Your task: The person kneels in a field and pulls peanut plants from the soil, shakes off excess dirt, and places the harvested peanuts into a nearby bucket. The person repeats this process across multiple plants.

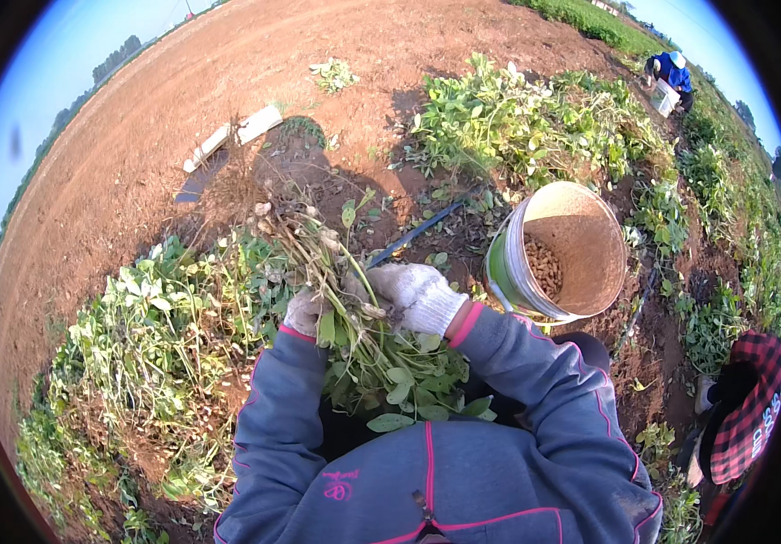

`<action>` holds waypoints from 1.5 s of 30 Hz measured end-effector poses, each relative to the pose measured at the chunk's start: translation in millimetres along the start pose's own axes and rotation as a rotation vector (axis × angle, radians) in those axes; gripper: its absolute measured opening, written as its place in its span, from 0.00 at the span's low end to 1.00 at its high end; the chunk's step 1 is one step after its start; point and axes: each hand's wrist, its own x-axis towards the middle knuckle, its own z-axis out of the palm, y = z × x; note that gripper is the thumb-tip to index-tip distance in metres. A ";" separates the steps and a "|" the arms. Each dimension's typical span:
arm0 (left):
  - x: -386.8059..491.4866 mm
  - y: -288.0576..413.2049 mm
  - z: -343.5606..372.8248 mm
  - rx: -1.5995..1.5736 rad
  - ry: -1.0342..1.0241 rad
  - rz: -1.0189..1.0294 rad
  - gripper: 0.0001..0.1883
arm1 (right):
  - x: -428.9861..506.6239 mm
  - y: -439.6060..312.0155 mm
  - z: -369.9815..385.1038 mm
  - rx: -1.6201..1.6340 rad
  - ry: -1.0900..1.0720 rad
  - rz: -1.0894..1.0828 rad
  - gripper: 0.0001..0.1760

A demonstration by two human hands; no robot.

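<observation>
A bunch of uprooted peanut plants point(343, 299) lies across my lap, roots and pods pointing up and away, leafy tops towards my body. My left hand point(304, 313), in a soiled white knit glove, grips the stems from the left side. In the same kind of glove, my right hand point(414, 294) is closed at the bunch's right side among stems and pods; its fingertips are partly hidden. Pale peanut pods point(330, 238) hang among the roots. To the right of my right hand stands a bucket point(570, 211), tilted in view, with picked peanuts point(543, 267) at its bottom.
Piles of peanut plants lie left point(145, 333) and ahead point(492, 122). A dark blue strip point(417, 233) runs along the soil, and a pale board-like piece point(259, 124) lies beyond. One person point(672, 71) crouches far right with a white bucket; another, in checked clothing point(750, 415), is near right.
</observation>
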 end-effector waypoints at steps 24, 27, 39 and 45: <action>-16.5 20.2 110.1 -0.295 -0.102 0.049 0.32 | -150.8 181.9 -146.0 -0.822 0.507 0.744 0.34; -27.2 33.6 151.8 -0.151 0.025 0.018 0.39 | -104.0 87.6 -125.7 0.243 0.399 0.367 0.30; -22.3 27.3 107.6 -2.003 -0.467 -0.776 0.18 | -36.4 -25.0 -15.6 0.613 0.037 -0.058 0.24; -33.2 26.2 107.9 -0.543 -0.416 0.041 0.26 | -31.2 -24.8 -3.0 0.103 0.029 -0.053 0.16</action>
